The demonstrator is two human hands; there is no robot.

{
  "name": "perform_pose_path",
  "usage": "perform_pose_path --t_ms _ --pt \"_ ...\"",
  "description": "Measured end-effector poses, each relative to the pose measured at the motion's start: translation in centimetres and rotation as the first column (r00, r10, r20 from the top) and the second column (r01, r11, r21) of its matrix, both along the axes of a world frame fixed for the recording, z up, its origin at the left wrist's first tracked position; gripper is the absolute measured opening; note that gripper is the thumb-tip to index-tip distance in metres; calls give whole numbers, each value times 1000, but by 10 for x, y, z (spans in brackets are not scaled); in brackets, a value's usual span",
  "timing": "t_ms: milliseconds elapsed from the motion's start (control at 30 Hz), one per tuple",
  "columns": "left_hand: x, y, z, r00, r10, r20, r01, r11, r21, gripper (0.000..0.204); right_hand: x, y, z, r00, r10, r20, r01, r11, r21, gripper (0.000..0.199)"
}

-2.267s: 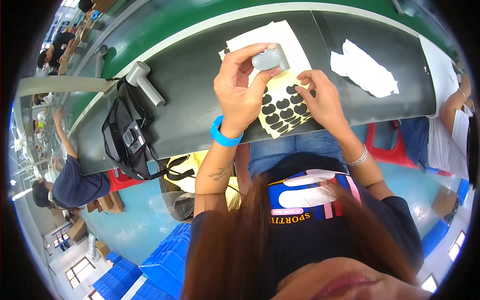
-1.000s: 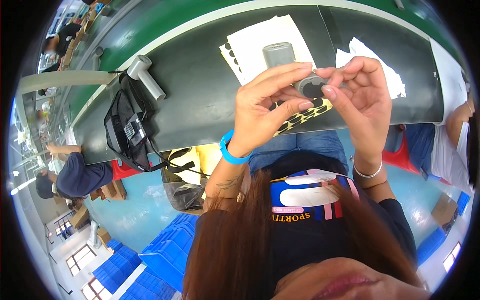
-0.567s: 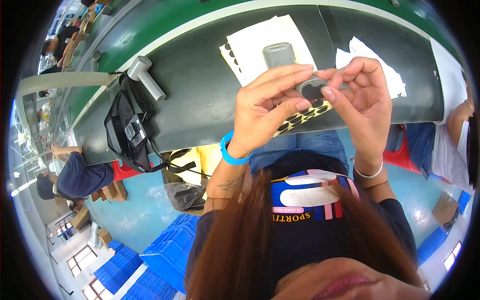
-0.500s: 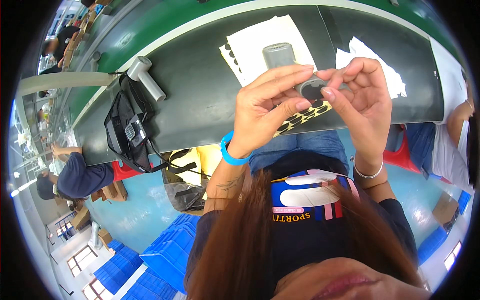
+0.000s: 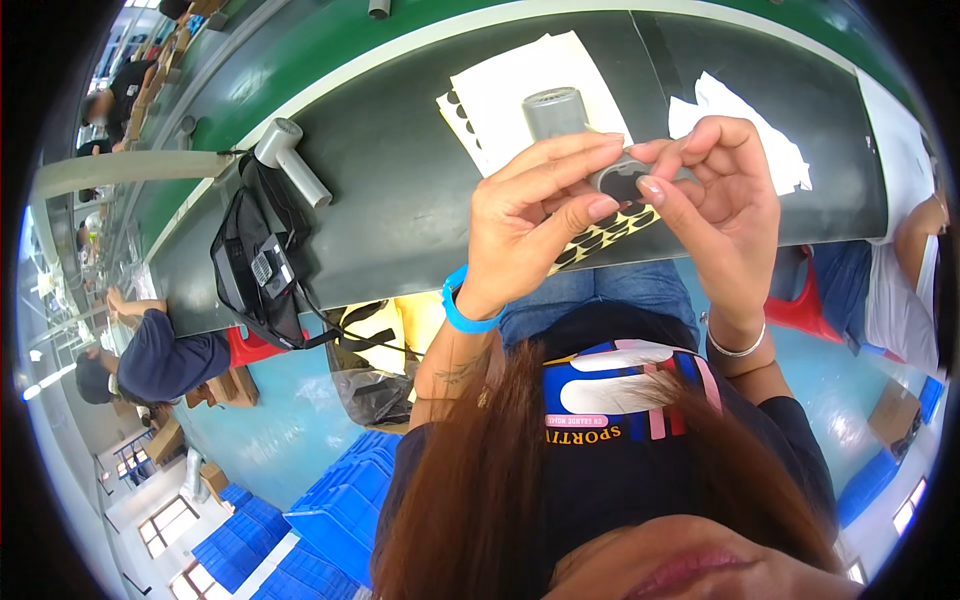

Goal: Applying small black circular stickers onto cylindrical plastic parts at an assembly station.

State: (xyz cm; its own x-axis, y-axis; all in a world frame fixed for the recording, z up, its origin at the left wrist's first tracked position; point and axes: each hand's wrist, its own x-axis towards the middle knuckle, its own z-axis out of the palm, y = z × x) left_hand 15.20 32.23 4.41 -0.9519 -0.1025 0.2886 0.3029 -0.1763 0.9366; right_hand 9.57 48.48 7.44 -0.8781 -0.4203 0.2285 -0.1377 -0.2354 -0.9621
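A grey hair dryer (image 5: pixel 556 112) is held over the workbench, its wide vented head pointing away from me. My left hand (image 5: pixel 535 205) is wrapped around its handle, hiding much of it. The handle's round end faces me, with a black disc (image 5: pixel 622 182), apparently a sticker, on it. At the disc's right edge, my right hand (image 5: pixel 725 195) presses with thumb and fingertips, its other fingers curled. Below the hands lies a yellowish sheet (image 5: pixel 610 238) of black oval stickers. Further pale sheets (image 5: pixel 490 75) spread out beneath the dryer.
Crumpled white paper (image 5: pixel 745 125) lies on the dark bench (image 5: pixel 390 150) to the right. At left are another grey hair dryer (image 5: pixel 292 162) and a black bag (image 5: pixel 255 260). Beyond runs a green belt (image 5: pixel 330 50). Other people sit on both sides; blue crates (image 5: pixel 350 500) stand on the floor.
Both hands and the dryer stay nearly in place, with the right thumb shifting slightly on the disc. A grey piece on the belt at the top has come further into view.
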Motion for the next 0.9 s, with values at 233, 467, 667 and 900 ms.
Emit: perform_pose_path --t_ms 233,467,667,900 --pt "0 1 0 1000 2 0 -2 1000 -13 35 3 1 7 1000 3 31 -4 999 33 33" --pt "0 2 2 1000 1 4 -1 1000 -7 35 2 1 5 1000 1 28 -2 999 33 33" --pt "0 4 0 999 33 -9 -33 999 -38 35 4 1 8 1000 -5 16 4 997 72 33" --pt "0 8 2 999 47 5 -46 999 -28 35 8 1 10 998 -68 -14 69 992 108 38"
